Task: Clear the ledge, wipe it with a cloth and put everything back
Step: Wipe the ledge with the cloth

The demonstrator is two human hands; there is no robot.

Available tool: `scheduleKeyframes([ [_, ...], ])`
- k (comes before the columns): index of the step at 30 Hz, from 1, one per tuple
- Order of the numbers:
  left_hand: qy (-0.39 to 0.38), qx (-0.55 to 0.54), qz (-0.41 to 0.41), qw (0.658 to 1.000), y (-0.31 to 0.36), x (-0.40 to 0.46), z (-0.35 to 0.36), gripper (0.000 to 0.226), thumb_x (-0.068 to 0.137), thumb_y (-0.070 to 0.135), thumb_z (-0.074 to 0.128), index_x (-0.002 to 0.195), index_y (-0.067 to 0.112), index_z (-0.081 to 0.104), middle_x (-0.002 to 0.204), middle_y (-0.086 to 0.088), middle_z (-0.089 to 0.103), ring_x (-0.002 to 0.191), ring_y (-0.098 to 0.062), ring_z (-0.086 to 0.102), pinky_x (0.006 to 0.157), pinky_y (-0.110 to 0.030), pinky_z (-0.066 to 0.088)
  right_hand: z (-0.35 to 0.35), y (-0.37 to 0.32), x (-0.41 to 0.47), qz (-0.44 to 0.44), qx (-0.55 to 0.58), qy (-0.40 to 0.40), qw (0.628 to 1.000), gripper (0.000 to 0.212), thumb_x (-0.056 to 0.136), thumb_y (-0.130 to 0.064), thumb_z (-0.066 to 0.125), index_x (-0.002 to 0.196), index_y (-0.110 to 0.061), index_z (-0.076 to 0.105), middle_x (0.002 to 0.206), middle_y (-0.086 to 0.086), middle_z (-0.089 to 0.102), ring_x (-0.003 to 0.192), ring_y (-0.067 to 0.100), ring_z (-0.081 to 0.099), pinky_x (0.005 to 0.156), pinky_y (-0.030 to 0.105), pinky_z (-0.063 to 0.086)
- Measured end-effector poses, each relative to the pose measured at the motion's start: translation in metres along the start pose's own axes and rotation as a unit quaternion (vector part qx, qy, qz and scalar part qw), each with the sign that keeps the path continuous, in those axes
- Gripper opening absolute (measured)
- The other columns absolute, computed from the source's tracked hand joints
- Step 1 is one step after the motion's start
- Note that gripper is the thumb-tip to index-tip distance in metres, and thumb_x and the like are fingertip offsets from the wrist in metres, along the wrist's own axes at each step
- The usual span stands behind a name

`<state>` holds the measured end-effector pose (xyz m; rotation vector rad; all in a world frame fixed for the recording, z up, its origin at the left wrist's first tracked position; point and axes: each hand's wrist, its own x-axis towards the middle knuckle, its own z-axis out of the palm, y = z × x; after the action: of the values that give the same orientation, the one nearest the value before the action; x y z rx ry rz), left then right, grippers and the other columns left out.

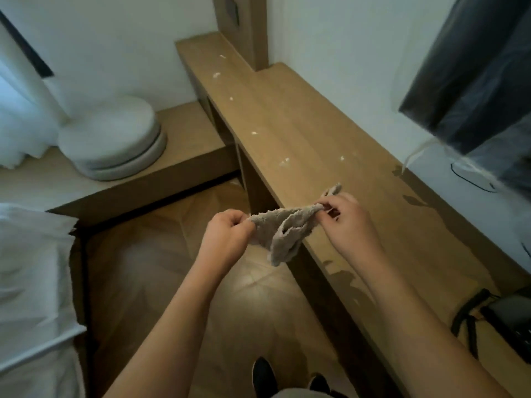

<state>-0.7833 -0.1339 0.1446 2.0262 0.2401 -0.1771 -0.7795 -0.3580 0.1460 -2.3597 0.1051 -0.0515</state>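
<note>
Both hands — left hand (230,229), right hand (342,215) — pinch opposite ends of the grey cloth (283,231), stretching it over the ledge (301,133) edge, apparently to refold it before wiping the white crumbs (284,162).

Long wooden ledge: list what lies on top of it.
On the long wooden ledge: scattered white crumbs, darker damp-looking patches, a black device nearest the camera. The forearms hide part.
</note>
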Motion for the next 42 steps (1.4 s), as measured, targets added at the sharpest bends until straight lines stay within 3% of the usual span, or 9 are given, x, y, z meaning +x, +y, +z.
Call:
scheduleKeyframes([
  [3,0.029,0.025,-0.022,0.999,-0.014,0.002,-0.041,0.029,0.086,0.020,0.064,0.071,-0.005,0.061,0.057,-0.001,0.048,0.056,-0.017,0.044,0.056,-0.035,0.035,0.022,-0.040,0.010,-0.040,-0.023,0.057,0.997,0.017,0.097,-0.021,0.058,0.110,-0.017,0.069,0.114,-0.007,0.049,0.101,0.013,0.054,0.083,0.027,0.048],
  [6,0.079,0.057,0.012,0.995,-0.028,0.004,-0.069,0.036,0.087,0.023,0.064,0.065,-0.003,0.054,0.062,0.003,0.049,0.061,-0.015,0.045,0.057,-0.031,0.032,0.048,-0.073,0.018,-0.081,-0.045,0.086,0.992,0.015,0.094,-0.016,0.056,0.103,-0.009,0.066,0.127,0.001,0.050,0.118,0.019,0.048,0.102,0.036,0.045],
  [10,0.163,0.031,0.059,0.984,-0.033,0.019,-0.100,0.025,0.088,0.013,0.062,0.064,0.006,0.058,0.094,0.007,0.059,0.090,-0.005,0.054,0.072,-0.025,0.039,0.080,-0.104,0.037,-0.097,-0.049,0.061,0.992,0.010,0.092,-0.019,0.053,0.090,-0.013,0.061,0.096,0.000,0.056,0.090,0.020,0.054,0.076,0.035,0.046],
  [14,0.201,-0.006,0.067,0.977,-0.035,0.053,-0.128,0.025,0.088,0.010,0.061,0.069,-0.001,0.050,0.071,0.004,0.053,0.065,-0.012,0.045,0.061,-0.032,0.035,0.109,-0.119,0.073,-0.086,-0.031,0.007,0.996,0.016,0.094,-0.015,0.052,0.099,-0.013,0.067,0.098,-0.001,0.059,0.090,0.016,0.056,0.074,0.029,0.043],
  [19,0.233,0.015,0.033,0.972,-0.037,0.129,-0.152,0.025,0.089,0.013,0.057,0.069,0.009,0.043,0.063,0.000,0.041,0.061,-0.015,0.038,0.056,-0.036,0.032,0.142,-0.137,0.145,-0.024,0.061,-0.017,0.998,0.031,0.087,-0.004,0.052,0.107,-0.015,0.073,0.106,-0.005,0.064,0.097,0.007,0.054,0.087,0.019,0.038],
  [25,0.216,0.104,0.016,0.971,-0.016,0.230,-0.176,0.024,0.090,0.015,0.054,0.070,0.013,0.040,0.059,0.003,0.042,0.057,-0.016,0.037,0.055,-0.036,0.032,0.169,-0.168,0.248,-0.050,0.085,-0.010,0.995,0.012,0.089,-0.016,0.061,0.093,-0.022,0.072,0.096,-0.005,0.066,0.089,0.010,0.058,0.079,0.024,0.042],
  [32,0.225,0.219,0.000,0.949,-0.009,0.314,-0.211,0.013,0.094,0.027,0.051,0.086,0.019,0.045,0.063,-0.003,0.057,0.062,-0.024,0.055,0.052,-0.033,0.033,0.187,-0.197,0.332,-0.091,0.041,-0.050,0.994,0.054,0.097,-0.010,0.054,0.148,-0.023,0.042,0.135,-0.007,0.053,0.122,0.010,0.050,0.096,0.016,0.031],
  [38,0.220,0.265,-0.040,0.938,-0.013,0.393,-0.237,0.011,0.097,0.031,0.047,0.095,0.020,0.046,0.074,-0.003,0.060,0.067,-0.024,0.057,0.055,-0.033,0.036,0.215,-0.209,0.406,-0.091,-0.015,-0.012,0.996,0.014,0.096,-0.019,0.058,0.108,-0.017,0.065,0.099,-0.008,0.054,0.088,0.012,0.052,0.067,0.024,0.032],
  [42,0.198,0.217,-0.044,0.955,-0.013,0.452,-0.256,0.016,0.098,0.025,0.047,0.087,0.014,0.044,0.070,-0.004,0.056,0.062,-0.019,0.051,0.051,-0.033,0.029,0.243,-0.228,0.453,-0.093,-0.022,-0.004,0.995,0.011,0.097,-0.021,0.057,0.105,-0.020,0.064,0.093,-0.011,0.052,0.081,0.007,0.047,0.060,0.011,0.028],
])
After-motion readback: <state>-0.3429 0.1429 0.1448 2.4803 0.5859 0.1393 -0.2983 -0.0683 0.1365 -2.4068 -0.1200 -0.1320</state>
